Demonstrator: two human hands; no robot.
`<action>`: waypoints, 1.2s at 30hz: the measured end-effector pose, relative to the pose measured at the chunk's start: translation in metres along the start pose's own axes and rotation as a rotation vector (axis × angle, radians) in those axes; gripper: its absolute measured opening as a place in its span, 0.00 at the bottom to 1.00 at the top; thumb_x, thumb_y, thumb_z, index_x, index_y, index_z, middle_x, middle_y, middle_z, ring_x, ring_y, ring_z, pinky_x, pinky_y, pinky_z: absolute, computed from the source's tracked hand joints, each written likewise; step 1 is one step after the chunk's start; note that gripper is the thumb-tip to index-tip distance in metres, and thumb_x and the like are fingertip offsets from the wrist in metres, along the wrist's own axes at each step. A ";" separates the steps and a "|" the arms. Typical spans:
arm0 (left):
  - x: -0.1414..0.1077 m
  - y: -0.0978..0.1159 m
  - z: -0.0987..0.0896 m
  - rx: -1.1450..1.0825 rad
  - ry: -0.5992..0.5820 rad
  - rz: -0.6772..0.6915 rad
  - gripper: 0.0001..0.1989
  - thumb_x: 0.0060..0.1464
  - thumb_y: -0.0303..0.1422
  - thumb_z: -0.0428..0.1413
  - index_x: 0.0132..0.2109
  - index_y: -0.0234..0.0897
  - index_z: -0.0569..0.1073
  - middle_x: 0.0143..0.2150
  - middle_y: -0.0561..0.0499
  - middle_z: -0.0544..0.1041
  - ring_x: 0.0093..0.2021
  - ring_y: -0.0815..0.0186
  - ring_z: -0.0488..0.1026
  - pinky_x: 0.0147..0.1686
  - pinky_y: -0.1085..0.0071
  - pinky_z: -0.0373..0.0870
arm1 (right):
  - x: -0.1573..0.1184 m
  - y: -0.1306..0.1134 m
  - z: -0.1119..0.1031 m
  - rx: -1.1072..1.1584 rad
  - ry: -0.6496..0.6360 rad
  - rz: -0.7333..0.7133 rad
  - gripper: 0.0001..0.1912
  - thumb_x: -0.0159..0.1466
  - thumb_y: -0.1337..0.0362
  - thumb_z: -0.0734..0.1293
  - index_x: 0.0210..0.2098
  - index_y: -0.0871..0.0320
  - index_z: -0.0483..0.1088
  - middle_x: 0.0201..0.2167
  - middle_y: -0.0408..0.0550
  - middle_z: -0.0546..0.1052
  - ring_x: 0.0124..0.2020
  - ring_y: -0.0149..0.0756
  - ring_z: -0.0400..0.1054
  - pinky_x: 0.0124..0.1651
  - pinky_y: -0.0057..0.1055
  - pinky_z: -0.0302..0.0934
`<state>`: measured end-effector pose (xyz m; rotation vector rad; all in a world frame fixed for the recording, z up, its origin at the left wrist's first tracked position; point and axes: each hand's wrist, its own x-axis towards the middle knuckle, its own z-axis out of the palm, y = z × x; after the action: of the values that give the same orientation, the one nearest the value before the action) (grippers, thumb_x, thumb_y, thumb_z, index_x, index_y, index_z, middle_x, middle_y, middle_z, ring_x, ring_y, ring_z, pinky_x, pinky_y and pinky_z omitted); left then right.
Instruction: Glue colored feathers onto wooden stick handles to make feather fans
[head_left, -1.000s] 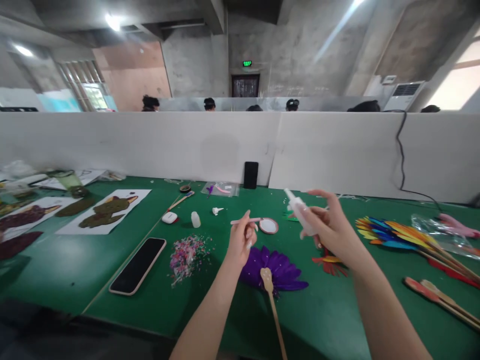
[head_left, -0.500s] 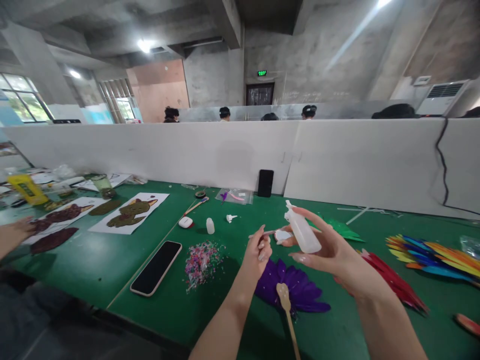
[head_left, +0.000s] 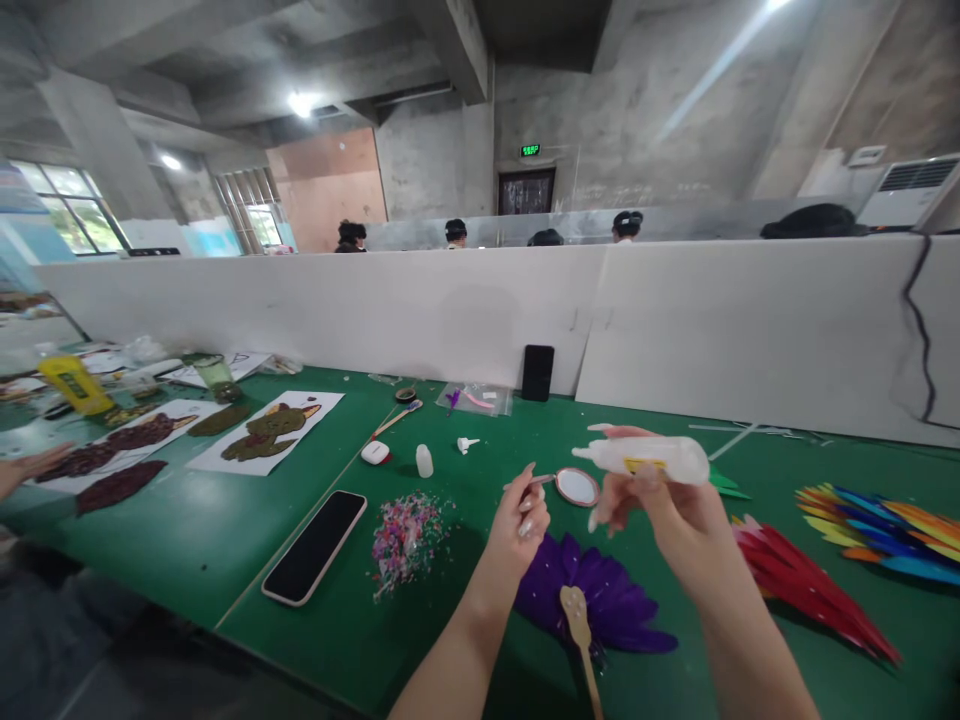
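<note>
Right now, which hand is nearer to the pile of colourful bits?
Left. The left hand is a little to the right of the pile of colourful bits; the right hand, holding the white bottle, is farther right.

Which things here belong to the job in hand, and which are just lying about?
Likely in use:
bottle, in the right hand
thin stick, in the left hand
purple feathers
wooden handle

Apparently just lying about:
flat phone
white case
cat picture
</note>
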<state>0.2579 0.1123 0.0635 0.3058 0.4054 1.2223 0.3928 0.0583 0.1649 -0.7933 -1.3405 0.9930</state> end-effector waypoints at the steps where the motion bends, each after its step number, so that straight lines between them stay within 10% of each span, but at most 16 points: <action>1: 0.000 0.000 0.000 0.000 -0.001 0.001 0.16 0.48 0.34 0.61 0.21 0.31 0.65 0.14 0.62 0.54 0.09 0.83 0.43 0.10 0.79 0.39 | 0.001 0.003 -0.002 -0.045 0.026 -0.023 0.16 0.62 0.54 0.63 0.47 0.55 0.67 0.18 0.41 0.72 0.18 0.30 0.65 0.19 0.27 0.61; 9: 0.000 -0.005 -0.004 -0.002 0.021 0.010 0.14 0.47 0.35 0.62 0.24 0.32 0.65 0.17 0.62 0.55 0.12 0.83 0.42 0.12 0.80 0.41 | 0.014 0.019 -0.019 -0.350 0.239 -0.246 0.15 0.55 0.57 0.71 0.40 0.54 0.74 0.45 0.52 0.76 0.45 0.46 0.70 0.43 0.38 0.68; 17: -0.001 -0.009 -0.004 0.001 0.047 -0.010 0.14 0.49 0.35 0.60 0.25 0.32 0.65 0.18 0.61 0.55 0.14 0.82 0.41 0.14 0.78 0.41 | 0.012 0.010 -0.011 -0.045 0.227 -0.096 0.10 0.55 0.58 0.71 0.37 0.52 0.74 0.31 0.46 0.80 0.36 0.42 0.75 0.37 0.33 0.70; 23: -0.003 -0.010 -0.003 -0.009 0.029 -0.005 0.15 0.47 0.35 0.61 0.24 0.32 0.64 0.17 0.62 0.54 0.13 0.82 0.41 0.13 0.77 0.39 | 0.010 0.009 -0.013 -0.042 0.169 -0.076 0.09 0.56 0.58 0.70 0.32 0.56 0.76 0.41 0.50 0.78 0.49 0.46 0.69 0.46 0.32 0.67; 36: -0.001 -0.013 -0.005 -0.036 0.028 -0.021 0.14 0.49 0.34 0.60 0.23 0.31 0.66 0.16 0.62 0.54 0.11 0.82 0.41 0.13 0.77 0.39 | 0.013 0.004 -0.022 0.218 0.035 -0.115 0.08 0.53 0.56 0.70 0.31 0.51 0.71 0.26 0.44 0.70 0.30 0.38 0.66 0.36 0.37 0.66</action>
<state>0.2667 0.1074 0.0532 0.2531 0.4091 1.2131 0.4132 0.0736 0.1647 -0.5603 -1.2104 1.0096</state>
